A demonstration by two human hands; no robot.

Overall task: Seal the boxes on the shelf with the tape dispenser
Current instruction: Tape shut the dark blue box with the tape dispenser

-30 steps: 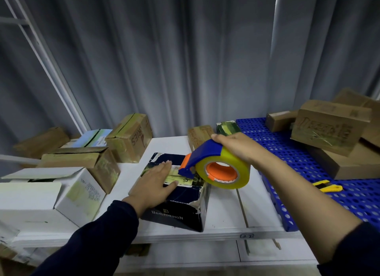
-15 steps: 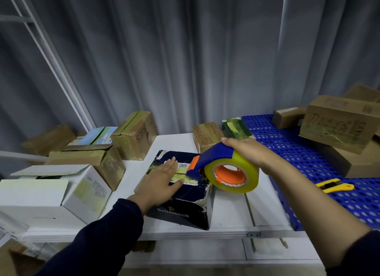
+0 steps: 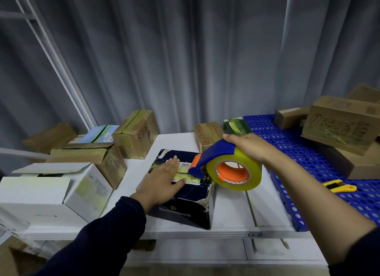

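Note:
A dark navy box (image 3: 186, 211) printed "BENLYDESIGN" sits near the front edge of the white shelf (image 3: 232, 212). My left hand (image 3: 162, 180) lies flat on its top, fingers spread, pressing the lid down. My right hand (image 3: 248, 145) grips the blue and orange tape dispenser (image 3: 225, 168) with its yellowish tape roll. The dispenser's nose touches the box top at its right edge, just beside my left fingertips.
White boxes (image 3: 61, 191) and brown cartons (image 3: 136, 133) crowd the shelf's left side. Two small boxes (image 3: 207, 134) stand behind the dispenser. On the blue perforated panel (image 3: 308, 158) at right lie a yellow utility knife (image 3: 339, 186) and stacked brown cartons (image 3: 341, 124). A grey curtain hangs behind.
The view has shifted slightly. My right hand has kept the dispenser's nose at the box's right edge; my left hand stays flat on the lid.

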